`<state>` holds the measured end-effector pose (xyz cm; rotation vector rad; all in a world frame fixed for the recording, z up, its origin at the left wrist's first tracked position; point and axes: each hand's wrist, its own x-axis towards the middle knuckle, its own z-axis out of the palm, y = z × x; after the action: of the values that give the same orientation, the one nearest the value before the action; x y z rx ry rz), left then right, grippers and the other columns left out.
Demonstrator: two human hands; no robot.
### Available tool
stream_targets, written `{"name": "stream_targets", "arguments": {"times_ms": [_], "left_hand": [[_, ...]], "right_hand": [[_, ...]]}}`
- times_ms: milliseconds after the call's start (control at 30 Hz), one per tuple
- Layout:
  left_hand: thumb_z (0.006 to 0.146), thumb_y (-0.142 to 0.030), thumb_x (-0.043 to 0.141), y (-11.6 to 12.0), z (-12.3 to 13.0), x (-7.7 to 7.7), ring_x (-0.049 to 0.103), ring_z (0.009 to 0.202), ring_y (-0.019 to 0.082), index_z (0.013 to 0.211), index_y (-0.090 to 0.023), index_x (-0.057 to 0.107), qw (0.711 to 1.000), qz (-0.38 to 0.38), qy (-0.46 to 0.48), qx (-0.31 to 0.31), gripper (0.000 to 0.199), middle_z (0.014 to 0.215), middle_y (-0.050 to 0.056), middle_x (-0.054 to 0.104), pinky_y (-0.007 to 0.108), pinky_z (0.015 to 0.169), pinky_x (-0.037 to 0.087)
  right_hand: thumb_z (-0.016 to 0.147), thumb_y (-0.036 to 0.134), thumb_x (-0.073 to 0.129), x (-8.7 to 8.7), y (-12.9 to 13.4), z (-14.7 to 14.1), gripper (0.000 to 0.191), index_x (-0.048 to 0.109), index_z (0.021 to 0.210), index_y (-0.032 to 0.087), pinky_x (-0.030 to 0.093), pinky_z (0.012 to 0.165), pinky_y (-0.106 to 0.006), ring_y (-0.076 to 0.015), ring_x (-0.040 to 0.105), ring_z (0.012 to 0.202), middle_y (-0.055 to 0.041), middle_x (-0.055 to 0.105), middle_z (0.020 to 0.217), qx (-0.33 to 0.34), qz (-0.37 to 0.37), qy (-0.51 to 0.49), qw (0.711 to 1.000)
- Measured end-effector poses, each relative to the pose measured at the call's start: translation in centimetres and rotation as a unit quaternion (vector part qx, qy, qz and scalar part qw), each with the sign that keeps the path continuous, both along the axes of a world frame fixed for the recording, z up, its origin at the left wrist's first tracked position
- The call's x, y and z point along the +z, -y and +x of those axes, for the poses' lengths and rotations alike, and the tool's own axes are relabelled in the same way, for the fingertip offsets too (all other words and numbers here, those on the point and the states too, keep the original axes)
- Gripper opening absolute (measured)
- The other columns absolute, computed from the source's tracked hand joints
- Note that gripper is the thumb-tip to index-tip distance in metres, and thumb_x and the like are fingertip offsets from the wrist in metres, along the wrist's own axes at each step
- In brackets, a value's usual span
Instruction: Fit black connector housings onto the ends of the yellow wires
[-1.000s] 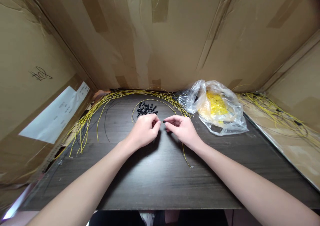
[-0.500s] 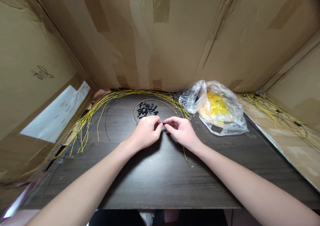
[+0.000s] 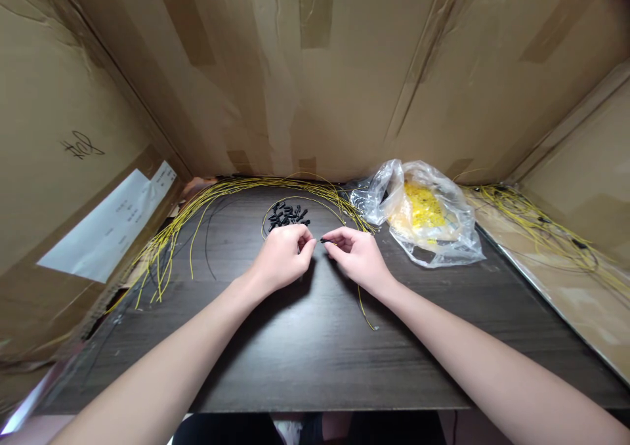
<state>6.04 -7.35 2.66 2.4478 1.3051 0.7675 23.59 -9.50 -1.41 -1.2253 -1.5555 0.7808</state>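
Note:
My right hand (image 3: pixel 357 258) pinches a small black sleeve (image 3: pixel 323 240) on the end of a thin yellow wire (image 3: pixel 366 312) between thumb and forefinger. That wire hangs down past the hand, and its far end rests on the dark wood table (image 3: pixel 315 366). My left hand (image 3: pixel 281 258) stands just left of the sleeve, its fingertips pinched together and a small gap from it. Anything inside those fingers is hidden. Behind the left hand lies a pile of several black sleeves (image 3: pixel 286 215), ringed by a looped yellow wire (image 3: pixel 315 201).
A bundle of yellow wires (image 3: pixel 221 189) arcs along the table's back edge. A clear plastic bag (image 3: pixel 443 248) of yellow bits sits at back right. More wires lie on a cardboard sheet (image 3: pixel 546 235) at right. Cardboard walls (image 3: pixel 315 71) surround the table.
My hands have drawn slightly apart. The black sleeve, partly hidden between my fingertips before, now shows clearly at the right hand's fingertips.

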Motion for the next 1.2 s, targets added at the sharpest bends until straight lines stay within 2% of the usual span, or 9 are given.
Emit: {"name": "stream_targets", "arguments": {"times_ms": [233, 433, 567, 667, 800, 1200], "left_hand": [[0.087, -0.022, 0.055, 0.2, 0.27, -0.58, 0.059, 0.066, 0.016, 0.073, -0.016, 0.061, 1.0, 0.01, -0.006, -0.023, 0.017, 0.074, 0.004, 0.067, 0.027, 0.062, 0.041], [0.089, -0.027, 0.054, 0.16, 0.22, -0.58, 0.059, 0.067, 0.016, 0.075, -0.017, 0.062, 1.0, 0.001, -0.003, -0.015, 0.019, 0.074, 0.004, 0.067, 0.027, 0.062, 0.041], [0.088, -0.032, 0.056, 0.21, 0.18, -0.38, 0.056, 0.059, 0.014, 0.091, -0.017, 0.065, 1.0, -0.022, 0.005, 0.012, 0.018, 0.065, 0.0, 0.063, 0.026, 0.058, 0.039], [0.09, -0.033, 0.054, 0.23, 0.09, -0.42, 0.055, 0.056, 0.014, 0.101, -0.018, 0.067, 1.0, -0.029, -0.006, -0.002, 0.022, 0.06, -0.002, 0.06, 0.026, 0.058, 0.037], [0.092, -0.031, 0.051, 0.2, -0.09, -0.43, 0.055, 0.057, 0.014, 0.094, -0.018, 0.07, 1.0, -0.012, -0.018, -0.016, 0.023, 0.062, 0.0, 0.062, 0.026, 0.058, 0.037], [0.089, -0.032, 0.054, -0.45, -0.46, -0.19, 0.056, 0.056, 0.015, 0.092, -0.018, 0.072, 0.999, 0.005, -0.021, 0.04, 0.023, 0.062, 0.0, 0.064, 0.027, 0.058, 0.037]], "right_hand": [[0.082, 0.02, 0.061, 0.05, 0.35, -0.19, 0.017, 0.072, 0.094, 0.017, 0.054, 0.075, -0.03, -0.0176, 0.068, 0.078, -0.0061, 0.073, 0.09, 0.023, 0.02, 0.021, 0.999], [0.084, 0.02, 0.06, 0.04, 0.44, -0.25, 0.017, 0.072, 0.095, 0.017, 0.055, 0.076, -0.031, -0.0179, 0.068, 0.08, -0.0061, 0.073, 0.091, 0.034, 0.031, 0.022, 0.999], [0.084, 0.021, 0.06, -0.04, 0.42, -0.23, 0.016, 0.071, 0.096, 0.017, 0.056, 0.076, -0.03, -0.0174, 0.069, 0.079, -0.0053, 0.073, 0.09, 0.044, 0.036, -0.008, 0.998], [0.084, 0.02, 0.061, -0.03, 0.43, -0.25, 0.017, 0.07, 0.098, 0.017, 0.057, 0.076, -0.03, -0.0174, 0.07, 0.08, -0.0053, 0.073, 0.091, 0.052, 0.044, -0.017, 0.998], [0.084, 0.018, 0.061, 0.21, 0.48, -0.2, 0.015, 0.07, 0.096, 0.017, 0.057, 0.075, -0.03, -0.0174, 0.069, 0.08, -0.0053, 0.073, 0.091, 0.049, 0.052, -0.005, 0.997], [0.083, 0.022, 0.063, 0.7, 0.22, 0.26, 0.011, 0.071, 0.087, 0.017, 0.054, 0.069, -0.029, -0.0168, 0.066, 0.072, -0.0048, 0.072, 0.083, 0.0, 0.067, 0.028, 0.997]]}}
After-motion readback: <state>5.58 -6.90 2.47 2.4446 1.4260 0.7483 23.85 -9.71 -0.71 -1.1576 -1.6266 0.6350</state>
